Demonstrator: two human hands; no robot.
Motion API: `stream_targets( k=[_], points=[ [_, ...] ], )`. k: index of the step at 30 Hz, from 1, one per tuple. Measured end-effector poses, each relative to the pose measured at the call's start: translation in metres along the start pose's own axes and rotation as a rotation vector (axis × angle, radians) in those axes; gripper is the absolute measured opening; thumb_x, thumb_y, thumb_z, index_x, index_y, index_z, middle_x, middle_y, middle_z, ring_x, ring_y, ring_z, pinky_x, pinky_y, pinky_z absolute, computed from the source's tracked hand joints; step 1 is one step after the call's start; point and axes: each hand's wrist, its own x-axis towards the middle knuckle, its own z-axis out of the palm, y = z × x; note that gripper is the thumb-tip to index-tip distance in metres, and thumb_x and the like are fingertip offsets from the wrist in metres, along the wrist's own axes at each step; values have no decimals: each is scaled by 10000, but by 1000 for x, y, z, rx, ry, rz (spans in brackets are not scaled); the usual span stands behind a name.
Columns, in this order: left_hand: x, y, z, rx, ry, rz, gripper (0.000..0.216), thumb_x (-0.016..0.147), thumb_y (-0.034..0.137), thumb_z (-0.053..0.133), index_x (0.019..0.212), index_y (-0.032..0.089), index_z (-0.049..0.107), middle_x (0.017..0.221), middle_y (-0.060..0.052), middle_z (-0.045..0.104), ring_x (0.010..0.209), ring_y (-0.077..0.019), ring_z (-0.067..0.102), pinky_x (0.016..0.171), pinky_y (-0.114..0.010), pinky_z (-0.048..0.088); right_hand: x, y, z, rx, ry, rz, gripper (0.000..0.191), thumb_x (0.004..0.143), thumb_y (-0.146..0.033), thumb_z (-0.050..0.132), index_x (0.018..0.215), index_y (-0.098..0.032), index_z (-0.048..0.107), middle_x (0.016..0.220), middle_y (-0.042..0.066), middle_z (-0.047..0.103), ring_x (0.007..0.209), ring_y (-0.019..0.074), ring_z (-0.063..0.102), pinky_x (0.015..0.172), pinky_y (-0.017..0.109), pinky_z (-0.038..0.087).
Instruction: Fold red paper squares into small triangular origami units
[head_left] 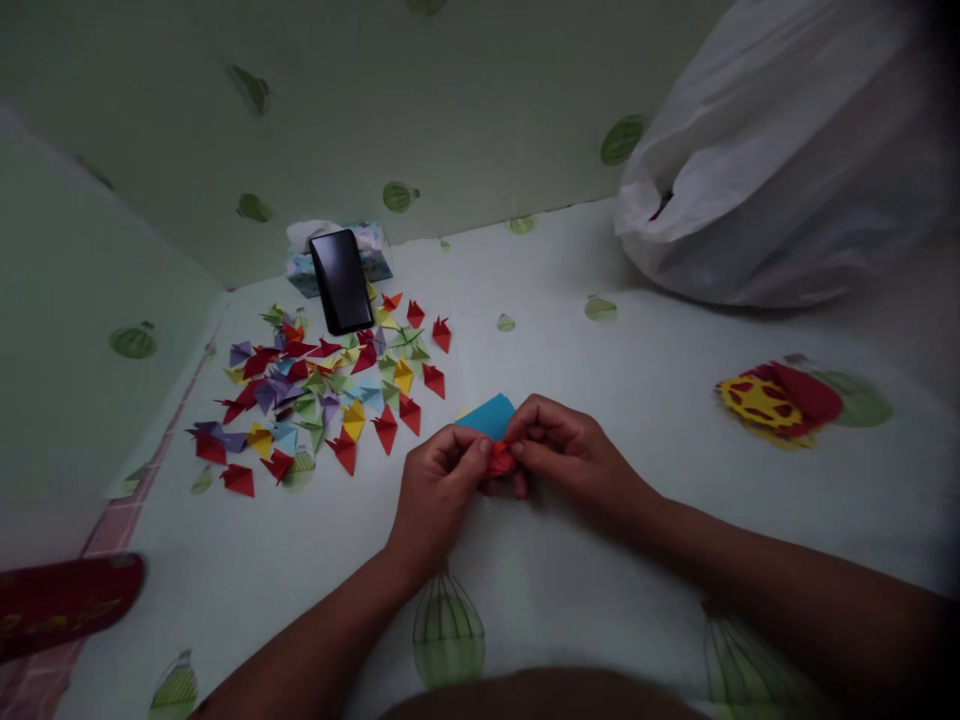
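Note:
Between my two hands is a small piece of folded red paper [501, 459], partly covered by my fingers. My left hand [448, 470] pinches its left side with thumb and fingertips. On the other side, the thumb and fingers of my right hand [559, 440] are closed on the same paper. Just beyond my fingertips lies blue paper [487, 414], with a yellow edge showing at its left. To the left spreads a group of small folded paper pieces [345, 452] in red, yellow, green, blue and purple, with pointed tips.
A black phone [343, 283] leans against a patterned tissue box [377, 252] behind the folded pieces. A white plastic bag [780, 170] stands at the back right. Yellow and red paper cut-outs [765, 402] lie at right. A dark red object [67, 605] is at the lower left.

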Motion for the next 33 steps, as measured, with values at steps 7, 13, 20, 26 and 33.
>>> stream_targets(
  k=[7, 13, 20, 26, 33],
  points=[
    [1, -4, -4, -26, -60, -46, 248, 831, 369, 673, 720, 151, 635, 602, 7, 617, 555, -103, 529, 566, -217, 418, 0, 2, 0, -58, 0, -15, 64, 831, -169, 583, 795, -200, 540, 622, -32, 613, 506, 102, 579, 497, 235, 428],
    [1, -3, -2, -12, -33, -38, 251, 806, 370, 692, 691, 156, 629, 552, 20, 589, 534, -107, 506, 548, -218, 399, 1, 2, 1, 20, -34, 6, 72, 865, -228, 579, 828, -195, 525, 667, -19, 643, 510, 103, 591, 504, 237, 451],
    [2, -3, -3, -28, -35, -35, 265, 796, 384, 692, 675, 161, 614, 573, 12, 591, 552, -115, 507, 558, -227, 397, 1, 4, 1, 29, -13, 3, 93, 869, -216, 566, 878, -210, 473, 641, -43, 621, 494, 102, 589, 509, 228, 452],
    [1, -5, -4, 12, -73, -44, 275, 868, 395, 625, 725, 160, 614, 601, 19, 576, 576, -105, 487, 579, -216, 383, -1, 4, 0, -199, -12, -93, 77, 856, -154, 543, 844, -208, 490, 629, -38, 583, 524, 106, 560, 509, 228, 425],
    [0, -4, -1, -10, -47, -55, 250, 828, 379, 663, 719, 164, 596, 564, 50, 506, 521, -83, 407, 505, -200, 320, -3, 5, 0, -282, -26, -112, 71, 900, -153, 502, 870, -214, 479, 624, -29, 599, 549, 121, 568, 544, 246, 430]
  ],
)
